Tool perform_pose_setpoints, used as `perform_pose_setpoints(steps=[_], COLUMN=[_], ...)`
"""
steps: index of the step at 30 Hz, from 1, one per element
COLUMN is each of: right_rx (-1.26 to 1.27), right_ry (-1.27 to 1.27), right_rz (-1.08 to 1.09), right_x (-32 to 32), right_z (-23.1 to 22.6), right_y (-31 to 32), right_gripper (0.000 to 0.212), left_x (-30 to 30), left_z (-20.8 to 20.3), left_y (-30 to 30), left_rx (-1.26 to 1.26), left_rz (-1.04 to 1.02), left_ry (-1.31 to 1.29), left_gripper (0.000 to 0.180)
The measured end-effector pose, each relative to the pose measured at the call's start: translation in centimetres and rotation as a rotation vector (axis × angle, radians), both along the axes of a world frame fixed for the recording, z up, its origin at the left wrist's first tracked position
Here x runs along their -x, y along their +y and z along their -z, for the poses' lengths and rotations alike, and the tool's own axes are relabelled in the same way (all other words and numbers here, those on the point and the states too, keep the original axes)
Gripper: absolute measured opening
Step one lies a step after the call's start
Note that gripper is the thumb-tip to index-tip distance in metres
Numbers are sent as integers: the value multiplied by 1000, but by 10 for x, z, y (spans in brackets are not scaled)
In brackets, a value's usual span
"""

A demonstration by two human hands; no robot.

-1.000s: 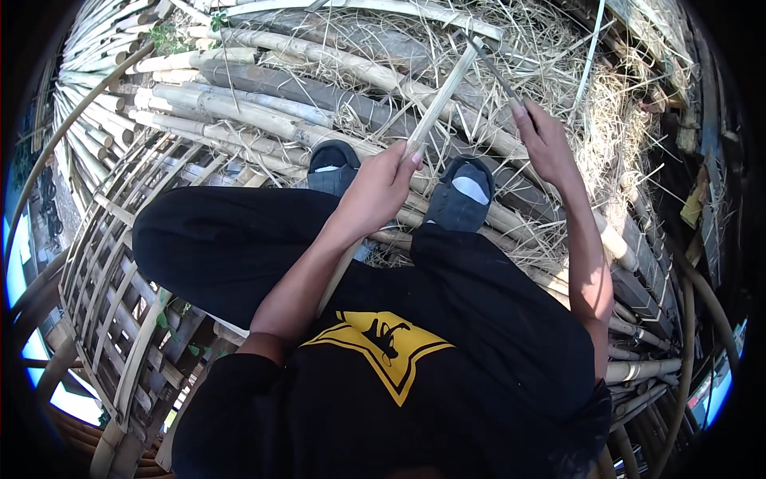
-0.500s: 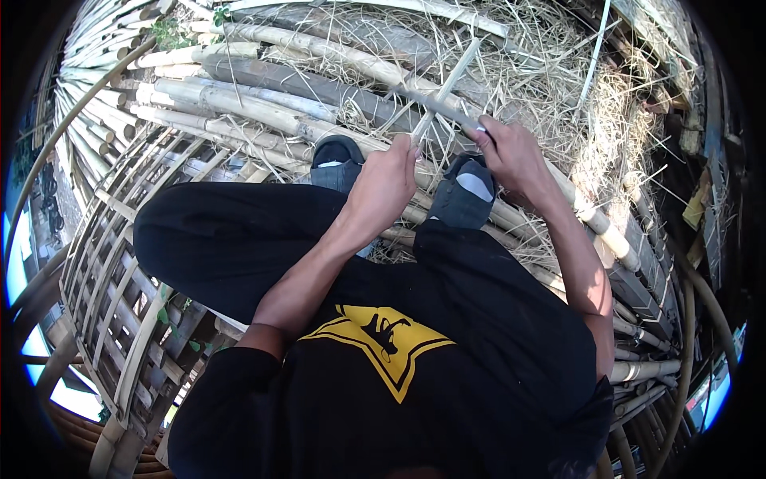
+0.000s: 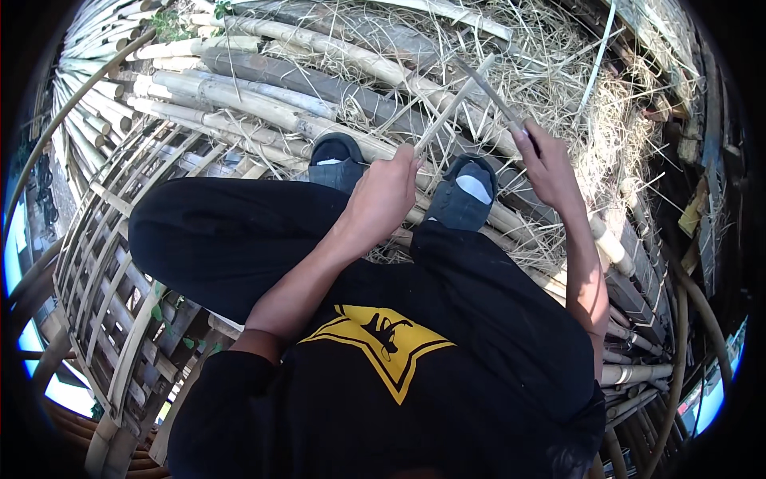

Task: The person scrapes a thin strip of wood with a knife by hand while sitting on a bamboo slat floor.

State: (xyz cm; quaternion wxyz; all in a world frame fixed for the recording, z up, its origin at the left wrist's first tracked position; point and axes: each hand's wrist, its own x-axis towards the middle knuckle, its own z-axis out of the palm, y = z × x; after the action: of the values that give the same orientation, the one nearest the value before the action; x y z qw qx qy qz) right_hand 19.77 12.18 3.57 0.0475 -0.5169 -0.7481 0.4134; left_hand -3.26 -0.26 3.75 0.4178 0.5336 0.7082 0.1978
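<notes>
My left hand (image 3: 384,190) is closed round the near end of a pale bamboo strip (image 3: 453,108), which slants up and away to the right. In my right hand (image 3: 549,169) is the handle of a knife (image 3: 496,100); its long, narrow grey blade points up and to the left. The blade's tip end lies across or close to the far end of the strip; whether they touch I cannot tell. Both hands are held out ahead of my knees, above my sandalled feet (image 3: 463,193).
Long bamboo poles (image 3: 295,124) lie side by side on the ground under my feet. Loose shavings (image 3: 550,72) cover the ground ahead and to the right. A woven bamboo lattice (image 3: 104,295) stands at my left, with stacked poles (image 3: 88,120) beyond it.
My right hand has moved right and slightly nearer with the knife, and the blade has slid toward the strip's far end. The left hand has stayed nearly in place; the strip tilts a bit more right.
</notes>
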Motion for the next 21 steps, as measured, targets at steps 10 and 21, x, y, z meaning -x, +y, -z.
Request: perform_pose_setpoints(steps=[10, 21], right_rx=[-102, -392], right_ry=[-31, -265], right_rz=[-387, 480], right_x=[36, -182], right_z=[22, 21], right_y=[-24, 108], right_gripper=[29, 49], left_x=[0, 8], left_z=[10, -9], left_y=[-9, 0], left_rx=[-18, -25], left_rz=[29, -49], left_ry=[83, -97], left_gripper=[17, 24])
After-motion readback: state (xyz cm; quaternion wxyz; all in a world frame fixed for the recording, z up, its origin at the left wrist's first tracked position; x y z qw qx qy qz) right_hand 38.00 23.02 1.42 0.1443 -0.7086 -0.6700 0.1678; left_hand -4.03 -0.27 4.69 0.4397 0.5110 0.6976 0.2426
